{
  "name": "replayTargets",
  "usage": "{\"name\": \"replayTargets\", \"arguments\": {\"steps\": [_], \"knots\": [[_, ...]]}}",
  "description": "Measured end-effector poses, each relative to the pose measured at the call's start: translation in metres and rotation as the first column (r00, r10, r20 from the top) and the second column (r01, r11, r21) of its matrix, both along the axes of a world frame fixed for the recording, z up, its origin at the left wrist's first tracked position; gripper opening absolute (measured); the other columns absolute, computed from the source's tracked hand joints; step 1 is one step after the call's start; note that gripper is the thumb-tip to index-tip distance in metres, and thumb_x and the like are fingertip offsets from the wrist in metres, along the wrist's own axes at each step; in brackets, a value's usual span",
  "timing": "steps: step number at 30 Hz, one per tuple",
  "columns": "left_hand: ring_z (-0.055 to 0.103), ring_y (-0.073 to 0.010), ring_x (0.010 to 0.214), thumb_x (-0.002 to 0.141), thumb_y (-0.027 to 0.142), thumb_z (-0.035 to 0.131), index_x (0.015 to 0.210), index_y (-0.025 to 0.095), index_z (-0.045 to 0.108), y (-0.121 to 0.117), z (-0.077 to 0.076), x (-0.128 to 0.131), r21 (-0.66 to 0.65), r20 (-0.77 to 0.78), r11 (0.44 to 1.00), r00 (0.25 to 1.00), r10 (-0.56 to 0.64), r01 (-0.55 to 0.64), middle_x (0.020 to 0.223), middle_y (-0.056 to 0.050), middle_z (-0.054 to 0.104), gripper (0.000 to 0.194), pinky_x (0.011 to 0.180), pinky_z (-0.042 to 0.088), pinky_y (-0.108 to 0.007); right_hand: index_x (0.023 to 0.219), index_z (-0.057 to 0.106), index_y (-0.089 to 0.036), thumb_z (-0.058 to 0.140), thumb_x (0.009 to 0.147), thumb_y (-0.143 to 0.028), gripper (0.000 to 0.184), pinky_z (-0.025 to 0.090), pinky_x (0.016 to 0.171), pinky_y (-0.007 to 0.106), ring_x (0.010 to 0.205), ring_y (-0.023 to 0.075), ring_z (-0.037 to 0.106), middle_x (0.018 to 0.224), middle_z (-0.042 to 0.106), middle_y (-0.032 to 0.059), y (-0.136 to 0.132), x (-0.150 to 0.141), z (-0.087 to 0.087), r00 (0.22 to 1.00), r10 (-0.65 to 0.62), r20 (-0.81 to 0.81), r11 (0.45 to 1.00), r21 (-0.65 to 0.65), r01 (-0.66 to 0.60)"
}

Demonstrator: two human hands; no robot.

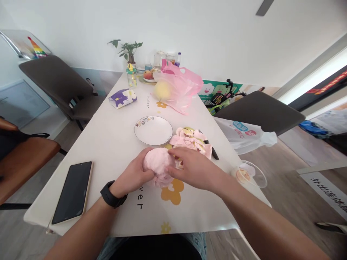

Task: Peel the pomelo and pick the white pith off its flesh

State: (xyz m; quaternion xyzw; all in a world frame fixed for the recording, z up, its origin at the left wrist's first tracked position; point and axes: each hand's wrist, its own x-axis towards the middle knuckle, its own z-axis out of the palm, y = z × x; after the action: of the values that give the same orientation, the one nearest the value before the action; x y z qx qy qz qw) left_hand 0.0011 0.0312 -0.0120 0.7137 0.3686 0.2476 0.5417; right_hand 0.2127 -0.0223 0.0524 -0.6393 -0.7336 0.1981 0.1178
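A peeled pomelo (pixel 158 163), round and covered in pale pink pith, is held just above the table between my two hands. My left hand (pixel 135 174), with a black watch at the wrist, wraps round its left side. On the right side, my right hand (pixel 193 169) grips it with thumb and fingers at the surface. A heap of pink and yellow-green peel pieces (pixel 189 140) lies beyond my right hand. Beside the heap is a knife with a black handle (pixel 215 153), its blade mostly hidden. Just past the pomelo sits a white plate (pixel 153 131) with a printed rim.
A phone (pixel 72 193) lies at the table's left. Farther back are a tissue pack (pixel 122 98), a jar (pixel 132 77), a pink plastic bag (pixel 183 86) with a yellow fruit (pixel 162 90), and a potted plant (pixel 130 50). A clear bowl (pixel 251 173) stands near the right edge.
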Motion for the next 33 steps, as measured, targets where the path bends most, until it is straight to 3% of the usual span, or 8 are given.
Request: {"name": "replayTargets", "arguments": {"steps": [5, 10, 16, 33], "knots": [[0.064, -0.0237, 0.102, 0.072, 0.015, 0.057, 0.133, 0.023, 0.048, -0.011, 0.007, 0.009, 0.083, -0.055, 0.996, 0.998, 0.04, -0.036, 0.12, -0.005, 0.066, 0.062, 0.084, 0.055, -0.035, 0.082, 0.063, -0.019, 0.065, 0.076, -0.038, 0.02, 0.039, 0.061, 0.032, 0.075, 0.0222, 0.061, 0.085, 0.069, 0.0068, 0.005, -0.009, 0.024, 0.99, -0.002, 0.143, 0.992, -0.125, 0.02], [0.062, -0.027, 0.109, 0.074, 0.017, 0.061, 0.134, 0.023, 0.048, -0.017, 0.005, 0.013, 0.168, -0.103, 0.985, 0.993, 0.064, -0.046, 0.125, -0.007, 0.063, 0.062, 0.091, 0.053, -0.04, 0.068, 0.053, -0.021, 0.065, 0.074, -0.033, 0.018, 0.032, 0.054, 0.03, 0.064, 0.0178, 0.056, 0.072, 0.065, 0.0039, 0.012, -0.001, 0.026, 0.989, 0.025, 0.148, 0.981, -0.194, 0.004], [0.05, -0.0334, 0.131, 0.075, 0.021, 0.064, 0.143, 0.023, 0.04, -0.021, -0.003, 0.014, 0.222, -0.147, 0.975, 0.987, 0.063, -0.029, 0.144, -0.012, 0.051, 0.073, 0.107, 0.043, -0.048, 0.069, 0.046, -0.022, 0.067, 0.068, -0.028, 0.022, 0.031, 0.052, 0.031, 0.062, 0.0171, 0.053, 0.072, 0.062, 0.0032, 0.006, -0.001, 0.023, 0.986, 0.015, 0.168, 0.983, -0.182, 0.016], [0.046, -0.0319, 0.135, 0.073, 0.013, 0.06, 0.142, 0.023, 0.039, -0.027, -0.008, 0.013, 0.322, -0.115, 0.947, 0.992, 0.044, -0.005, 0.144, -0.012, 0.049, 0.073, 0.113, 0.041, -0.049, 0.068, 0.041, -0.021, 0.056, 0.074, -0.017, 0.017, 0.031, 0.058, 0.03, 0.068, 0.0169, 0.05, 0.078, 0.059, 0.0044, 0.005, 0.001, 0.011, 0.975, 0.067, 0.211, 0.993, -0.112, -0.044]]}}
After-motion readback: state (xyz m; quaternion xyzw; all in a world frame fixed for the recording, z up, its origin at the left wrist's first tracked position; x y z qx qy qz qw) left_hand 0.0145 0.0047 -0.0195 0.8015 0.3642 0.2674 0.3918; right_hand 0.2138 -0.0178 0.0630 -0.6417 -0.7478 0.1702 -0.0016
